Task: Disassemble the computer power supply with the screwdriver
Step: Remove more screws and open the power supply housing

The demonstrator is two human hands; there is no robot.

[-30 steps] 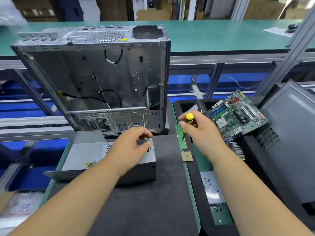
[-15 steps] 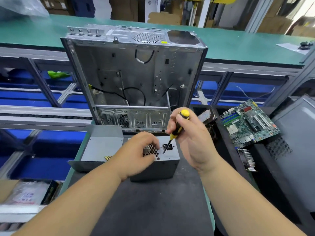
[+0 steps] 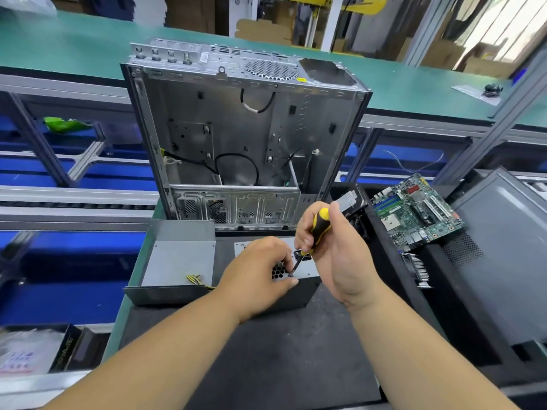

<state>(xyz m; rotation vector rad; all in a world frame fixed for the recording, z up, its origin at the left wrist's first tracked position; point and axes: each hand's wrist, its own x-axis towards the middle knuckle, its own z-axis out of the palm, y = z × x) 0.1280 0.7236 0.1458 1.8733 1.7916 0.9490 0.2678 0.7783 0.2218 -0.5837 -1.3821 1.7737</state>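
Note:
The grey power supply (image 3: pixel 307 287) lies on the black mat in front of me, its grille side facing up. My left hand (image 3: pixel 257 275) rests on top of it, fingers curled over the grille next to the screwdriver's tip. My right hand (image 3: pixel 334 250) grips the yellow-and-black screwdriver (image 3: pixel 318 229) by its handle. The shaft slants down and to the left, its tip on the top face near the front edge. Most of the top face is hidden under my left hand.
An empty computer case (image 3: pixel 236 137) stands upright behind the power supply. A grey metal cover (image 3: pixel 177 258) lies to the left. A green motherboard (image 3: pixel 417 211) and a grey side panel (image 3: pixel 503 250) lie to the right. A green conveyor belt (image 3: pixel 88 48) runs behind.
My right hand brought the screwdriver from the right over to the power supply and set its tip down on the top face. My left hand stayed on the unit.

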